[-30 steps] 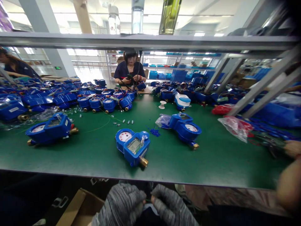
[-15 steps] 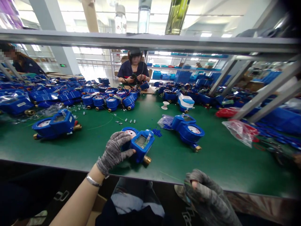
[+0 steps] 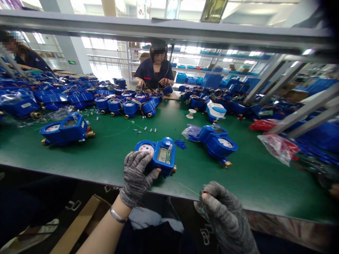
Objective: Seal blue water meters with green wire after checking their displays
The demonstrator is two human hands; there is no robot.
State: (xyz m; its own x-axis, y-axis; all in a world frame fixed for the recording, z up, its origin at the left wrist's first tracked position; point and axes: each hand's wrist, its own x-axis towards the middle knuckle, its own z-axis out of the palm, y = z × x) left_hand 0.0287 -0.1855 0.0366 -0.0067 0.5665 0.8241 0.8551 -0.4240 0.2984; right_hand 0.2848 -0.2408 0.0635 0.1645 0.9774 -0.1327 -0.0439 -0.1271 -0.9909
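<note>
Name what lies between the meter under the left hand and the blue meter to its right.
Right of the held meter, the head view shows small blue pieces on the green tabletop, then a plastic bag beside the other meter.

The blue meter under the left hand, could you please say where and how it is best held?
Probably by its round dial housing, coming from the left, as the left hand does: its curved side faces that way, while the display window and brass fitting sit toward the right.
</note>
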